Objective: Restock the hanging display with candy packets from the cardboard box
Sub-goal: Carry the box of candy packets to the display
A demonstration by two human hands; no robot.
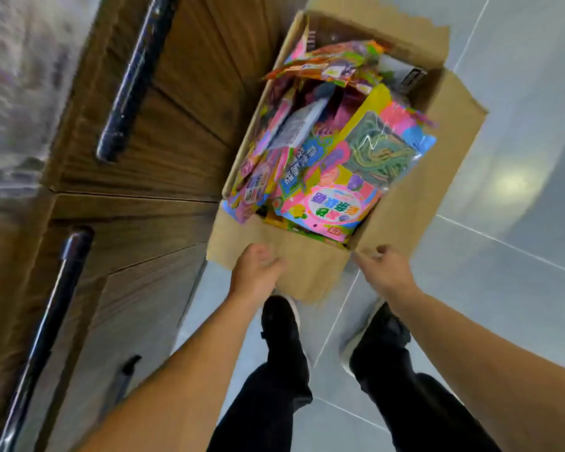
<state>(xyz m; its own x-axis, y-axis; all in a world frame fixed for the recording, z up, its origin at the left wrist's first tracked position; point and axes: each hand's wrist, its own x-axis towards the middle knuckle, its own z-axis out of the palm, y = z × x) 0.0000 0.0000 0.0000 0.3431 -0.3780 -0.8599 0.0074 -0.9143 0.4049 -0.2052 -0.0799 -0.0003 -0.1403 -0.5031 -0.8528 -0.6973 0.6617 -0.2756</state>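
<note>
An open cardboard box [415,190] sits on the floor ahead of my feet, full of several bright pink, yellow and green candy packets [327,177]. My left hand [256,272] grips the near flap of the box at its left side, fingers curled over the cardboard. At the near right corner, my right hand [385,269] holds the edge of the right flap, fingers curled round it. The hanging display is out of view.
A wooden cabinet [163,132] with long black handles [128,79] stands close on the left, against the box. Pale grey floor tiles [519,125] spread to the right. My black shoes [279,321] stand just behind the box.
</note>
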